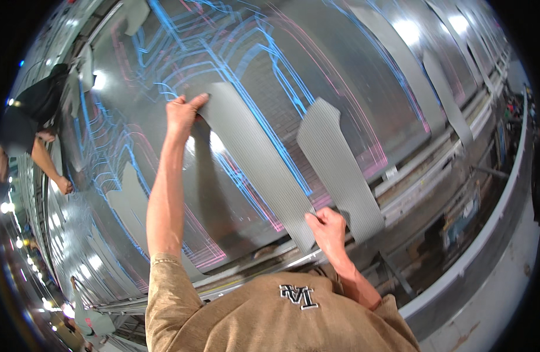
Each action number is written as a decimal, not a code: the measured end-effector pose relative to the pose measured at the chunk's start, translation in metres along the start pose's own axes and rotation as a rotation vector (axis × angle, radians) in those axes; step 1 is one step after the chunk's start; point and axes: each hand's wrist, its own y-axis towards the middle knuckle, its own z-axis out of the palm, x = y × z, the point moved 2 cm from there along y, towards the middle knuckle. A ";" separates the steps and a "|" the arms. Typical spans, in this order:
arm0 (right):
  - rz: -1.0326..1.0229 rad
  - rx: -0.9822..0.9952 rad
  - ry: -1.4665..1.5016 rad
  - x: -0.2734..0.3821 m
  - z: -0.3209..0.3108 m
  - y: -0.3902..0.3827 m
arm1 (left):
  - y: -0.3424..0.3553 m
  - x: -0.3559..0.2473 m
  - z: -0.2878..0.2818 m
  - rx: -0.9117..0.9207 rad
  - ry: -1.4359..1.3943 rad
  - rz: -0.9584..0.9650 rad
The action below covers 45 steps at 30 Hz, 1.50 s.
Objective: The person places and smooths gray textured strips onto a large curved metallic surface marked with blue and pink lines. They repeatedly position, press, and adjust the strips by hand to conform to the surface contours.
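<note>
A long grey ribbed strip (pixel 255 158) stretches between my hands, slanting from the far left toward the table's near edge. At its far end, my left hand (pixel 183 114) is closed on the corner, thumb pointing right. My right hand (pixel 329 230) pinches the strip's right edge close to its near end. Beneath the strip, a dark shadow falls on the glossy grey table (pixel 240 226), so it looks partly lifted. To the right lies a second grey ribbed piece (pixel 334 161) with a shaped, angled far end; its near end reaches over the table's edge.
Blue (pixel 281 149) and pink lines (pixel 369 141) mark outlines across the table. More grey pieces lie at the right (pixel 408 64) and left (pixel 129 202). Another person's arm (pixel 50 167) reaches onto the table at the left. A metal rail (pixel 410 176) runs along the near edge.
</note>
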 end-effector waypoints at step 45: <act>0.099 0.066 0.088 0.002 0.000 0.003 | -0.017 -0.017 0.008 -0.165 0.247 0.063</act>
